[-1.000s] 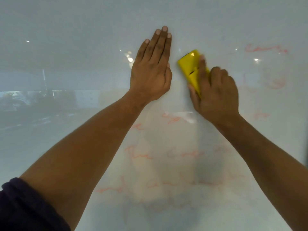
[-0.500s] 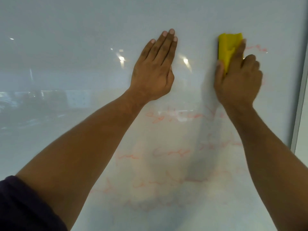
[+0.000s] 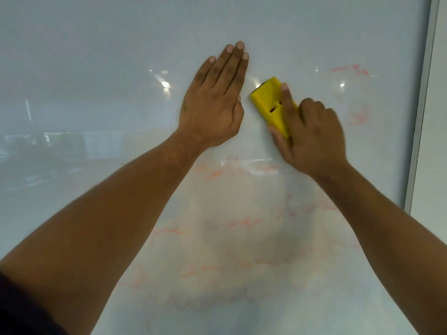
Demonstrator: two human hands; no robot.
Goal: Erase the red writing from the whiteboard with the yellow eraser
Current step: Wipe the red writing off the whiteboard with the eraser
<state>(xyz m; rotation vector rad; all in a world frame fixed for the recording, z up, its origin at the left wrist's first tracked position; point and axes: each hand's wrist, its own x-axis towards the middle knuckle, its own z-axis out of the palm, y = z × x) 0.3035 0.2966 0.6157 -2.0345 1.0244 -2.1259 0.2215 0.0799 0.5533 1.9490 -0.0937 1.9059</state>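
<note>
The right hand [image 3: 312, 139] grips the yellow eraser [image 3: 271, 102], index finger stretched along its back and thumb tucked under its lower edge, pressing it against the whiteboard [image 3: 96, 56]. The eraser sticks out up and to the left of the knuckles, tilted, its top corner just beside the left hand [image 3: 212, 110]. That left hand lies open and flat on the board, fingers together pointing up, holding nothing. The lower part of the eraser is hidden under the right hand's fingers, which look blurred. The red writing [image 3: 350, 70] is faint and smeared: a scrawl upper right, another below it, and several rows lower down between and under the forearms, none readable. A dark sleeve [image 3: 21, 308] is cut off at the bottom left. The glossy board reflects ceiling lights, and its pale frame [image 3: 420, 105] runs down the right edge.
</note>
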